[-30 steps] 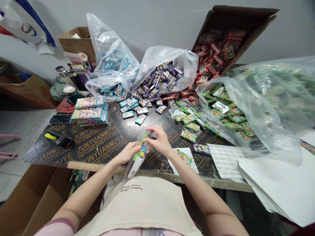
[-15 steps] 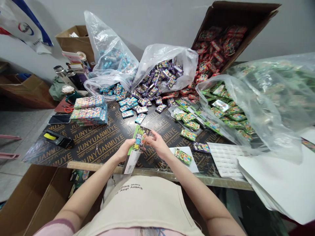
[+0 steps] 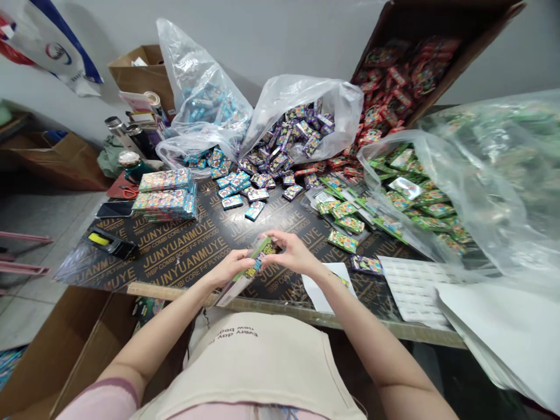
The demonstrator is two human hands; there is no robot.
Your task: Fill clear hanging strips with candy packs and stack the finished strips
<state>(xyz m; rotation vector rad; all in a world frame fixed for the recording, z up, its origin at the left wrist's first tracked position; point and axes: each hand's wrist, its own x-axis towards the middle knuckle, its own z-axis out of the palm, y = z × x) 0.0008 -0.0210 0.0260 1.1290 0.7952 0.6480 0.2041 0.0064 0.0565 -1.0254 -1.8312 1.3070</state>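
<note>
My left hand (image 3: 229, 269) is closed on a flat green-and-black printed packet (image 3: 255, 268), holding its left edge above the front of the table. My right hand (image 3: 292, 253) grips the same packet by its upper right part, fingers curled over the edge. The packet is tilted, its whitish lower end pointing toward my apron. Part of its print is hidden by my fingers. Beyond my hands lie loose small blue boxes (image 3: 254, 210) and purple boxes (image 3: 292, 192). A white sheet (image 3: 315, 290) lies under my right forearm, with a green packet partly covered.
Clear bags of blue, purple (image 3: 301, 131) and green packs (image 3: 437, 209) line the back, beside a carton (image 3: 475, 64) of red packs. A packet stack (image 3: 164, 198), a phone (image 3: 114, 209) and a tape dispenser (image 3: 111, 242) are left. A sticker sheet (image 3: 409, 286) and white papers (image 3: 503, 332) are right.
The packet has turned from facing me to a steeper slant, showing less of its front. My right hand has moved up to its top edge. The whole view has shifted slightly.
</note>
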